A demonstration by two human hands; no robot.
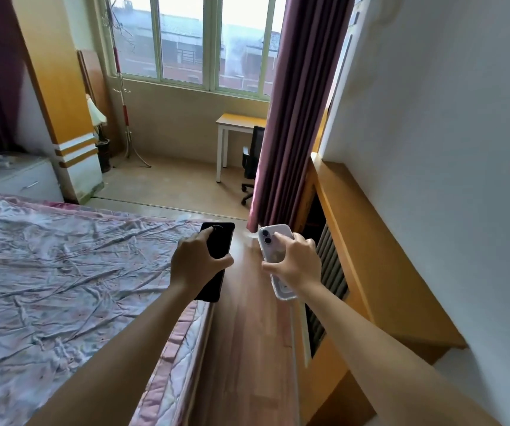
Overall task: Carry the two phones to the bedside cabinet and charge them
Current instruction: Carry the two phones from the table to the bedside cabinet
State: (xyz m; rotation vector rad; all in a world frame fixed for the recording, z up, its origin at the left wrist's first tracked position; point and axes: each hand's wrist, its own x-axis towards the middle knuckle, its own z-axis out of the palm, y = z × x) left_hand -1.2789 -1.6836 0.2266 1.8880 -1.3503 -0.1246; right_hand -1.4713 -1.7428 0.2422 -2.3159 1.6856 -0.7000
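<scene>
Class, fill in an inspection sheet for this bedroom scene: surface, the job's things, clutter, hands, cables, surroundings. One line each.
Surface: bed with a wrinkled floral sheet on the left; wooden floor strip beside it.
Job's things: black phone and white phone in a clear case, both carried back-up, in the air. A white cabinet stands past the bed.
Clutter: something pale lies on the cabinet, too blurred to name.
Hands: left hand grips the black phone; right hand grips the white phone.
Cables: nothing seen.
Surroundings: window, maroon curtain, desk with a black chair, table lamp.
</scene>
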